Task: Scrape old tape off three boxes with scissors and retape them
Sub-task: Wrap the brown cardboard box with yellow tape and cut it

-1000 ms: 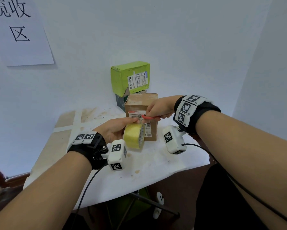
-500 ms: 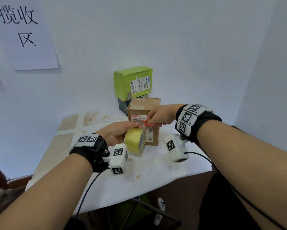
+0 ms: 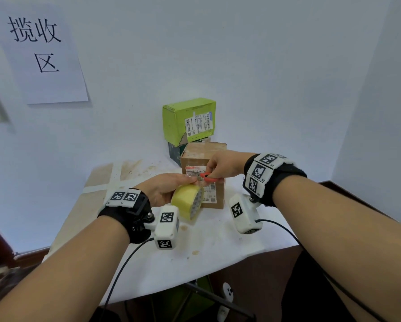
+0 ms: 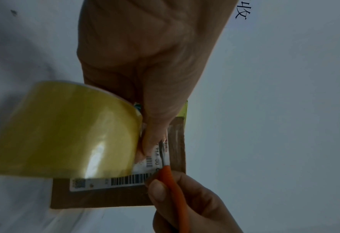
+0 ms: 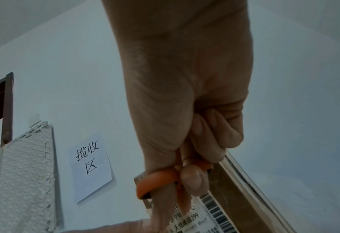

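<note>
A brown cardboard box point(image 3: 203, 196) with a white label stands upright mid-table. My left hand point(image 3: 190, 182) grips a yellow tape roll point(image 3: 188, 202) in front of the box, fingertips up near the label. My right hand point(image 3: 210, 174) grips orange-handled scissors point(image 3: 206, 177) whose tips lie near the left fingertips. In the left wrist view the thin blade point(image 4: 162, 154) lies along the label beside the roll point(image 4: 65, 129), on the box point(image 4: 115, 197). The right wrist view shows the scissor handle point(image 5: 157, 178) in curled fingers over the box point(image 5: 236, 186). Behind stand a green box point(image 3: 181, 120) on a dark box point(image 3: 174, 154).
A stained white sheet covers the table point(image 3: 195, 263), whose front edge is close to me. A wall stands right behind the boxes, with a paper sign point(image 3: 44, 54) at upper left. A foam mat point(image 5: 19, 173) leans on the wall. A dark floor and cables lie below the edge.
The head view has tilted up, so everything sits lower in the picture. Both hands keep their holds at the box's label; the left fingertips have closed in on the scissors.
</note>
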Demonstrator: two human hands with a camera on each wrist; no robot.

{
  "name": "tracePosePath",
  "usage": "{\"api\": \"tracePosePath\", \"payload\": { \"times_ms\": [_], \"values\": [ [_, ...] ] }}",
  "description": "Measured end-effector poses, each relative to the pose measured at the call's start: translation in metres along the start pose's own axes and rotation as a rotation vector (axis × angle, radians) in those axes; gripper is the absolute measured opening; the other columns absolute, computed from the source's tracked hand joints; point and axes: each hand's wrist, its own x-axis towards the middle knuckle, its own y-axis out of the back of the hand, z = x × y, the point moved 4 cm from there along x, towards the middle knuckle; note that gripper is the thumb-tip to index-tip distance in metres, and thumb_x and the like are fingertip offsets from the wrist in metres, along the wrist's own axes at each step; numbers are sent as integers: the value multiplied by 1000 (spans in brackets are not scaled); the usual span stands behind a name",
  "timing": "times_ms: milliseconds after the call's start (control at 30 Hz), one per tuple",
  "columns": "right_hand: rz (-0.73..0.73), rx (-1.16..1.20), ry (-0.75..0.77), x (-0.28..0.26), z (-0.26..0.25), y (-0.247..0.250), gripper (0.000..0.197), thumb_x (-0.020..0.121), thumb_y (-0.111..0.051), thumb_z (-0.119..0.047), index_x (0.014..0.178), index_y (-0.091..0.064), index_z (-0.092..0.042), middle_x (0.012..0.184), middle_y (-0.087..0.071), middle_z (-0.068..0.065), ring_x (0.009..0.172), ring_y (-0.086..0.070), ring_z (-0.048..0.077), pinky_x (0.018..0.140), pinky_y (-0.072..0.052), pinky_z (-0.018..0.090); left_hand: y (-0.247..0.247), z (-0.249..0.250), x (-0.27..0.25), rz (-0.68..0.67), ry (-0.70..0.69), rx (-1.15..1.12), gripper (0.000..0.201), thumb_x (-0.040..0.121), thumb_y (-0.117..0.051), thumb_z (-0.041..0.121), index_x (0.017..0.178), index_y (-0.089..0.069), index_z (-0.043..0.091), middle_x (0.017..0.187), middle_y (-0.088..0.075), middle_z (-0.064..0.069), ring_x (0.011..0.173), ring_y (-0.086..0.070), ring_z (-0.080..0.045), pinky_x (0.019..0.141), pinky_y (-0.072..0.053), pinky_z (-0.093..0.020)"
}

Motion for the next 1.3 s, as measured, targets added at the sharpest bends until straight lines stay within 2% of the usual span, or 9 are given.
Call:
{"api": "tracePosePath", "payload": {
  "times_ms": [100,200,400,533,700,933,1000,1167,1300],
  "values": [
    [9,26,20,1,3,-2,20,81,-72,-35,83,-74,-15,56,-56,-9,64,-49,6,68,-40,18,2,-1,-6,-19,48,91,29,90,-66,22,114,-65,6,108,-72,-11,91,-70,-22,74,-59,-30],
    [13,51,21,-1,5,-3,20,81,-73,-36,71,-66,-20,53,-56,-9,51,-47,1,52,-38,13,10,6,-13,-5,21,236,19,88,-67,20,104,-69,8,103,-72,-9,88,-68,-19,77,-57,-29],
    [-92,51,1,-7,8,-15,17,79,-74,-36,77,-65,-22,59,-59,-7,38,-42,1,46,-33,15,41,37,-30,336,-308,542,10,85,-72,25,83,-73,16,81,-63,1,75,-54,-14,62,-41,-21],
    [-125,-44,-22,-12,12,-21,21,84,-71,-31,93,-70,-12,68,-61,-4,46,-43,5,45,-35,14,37,62,-43,473,-623,1006,12,89,-67,26,85,-71,16,119,-47,8,90,-52,-13,75,-36,-27],
    [-261,-273,-281,-30,38,-25,23,86,-67,-34,82,-66,-12,52,-55,-4,53,-38,10,47,-35,17,26,64,-31,278,-512,1505,18,93,-57,24,85,-68,12,152,-27,25,89,-50,-7,62,-33,-22],
    [-206,-223,-566,-41,99,-30,29,99,-48,-35,108,-64,-13,36,-55,-10,55,-39,10,57,-36,17,25,61,-21,275,-515,1482,17,91,-61,23,75,-64,18,153,-26,22,86,-52,-8,70,-35,-25],
    [-115,-225,-550,-32,105,-35,32,98,-47,-36,102,-63,-8,71,-73,-1,56,-38,13,68,-41,21,23,59,-21,293,-545,1407,21,90,-63,22,69,-61,21,152,-31,20,82,-55,-11,71,-38,-26],
    [2,-181,-580,-12,113,-52,36,93,-56,-30,66,-42,-11,114,-68,10,68,-55,23,57,-38,25,22,52,-22,354,-563,1357,22,90,-63,22,69,-63,16,149,-35,22,75,-54,-12,67,-38,-27],
    [11,-172,-541,-10,110,-56,41,97,-48,-34,64,-37,-12,111,-66,9,99,-60,23,74,-39,25,25,51,-19,357,-583,1327,19,90,-63,22,76,-70,10,148,-37,22,69,-51,-9,65,-39,-25]
  ]
}}
